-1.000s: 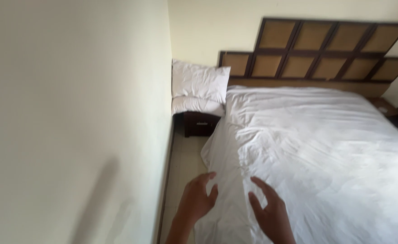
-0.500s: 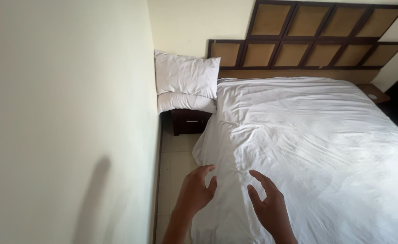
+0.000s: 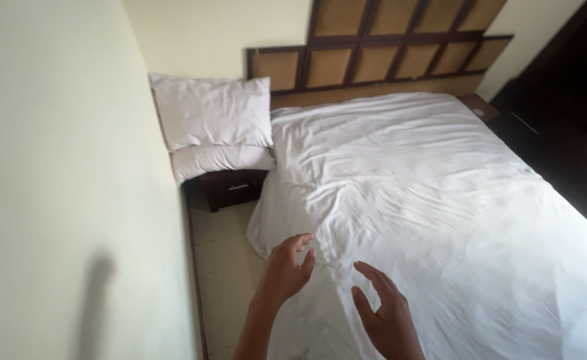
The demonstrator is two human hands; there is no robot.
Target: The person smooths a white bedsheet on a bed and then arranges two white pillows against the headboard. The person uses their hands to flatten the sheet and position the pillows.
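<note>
Moved further out over the near left edge of the bed since half a second ago: left hand [image 3: 287, 270] and right hand [image 3: 387, 313], both open, fingers spread, gripping nothing. Just ahead, rumpled white sheet [image 3: 427, 200], long axis toward the headboard [image 3: 373, 60]; left hand nearer its hanging side edge, beside the floor [image 3: 223, 280].

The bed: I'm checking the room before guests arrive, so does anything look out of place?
Yes. Two white pillows sit stacked on the dark nightstand beside the wall, not on the bed. The white sheet is wrinkled and hangs unevenly at the near left corner.
</note>
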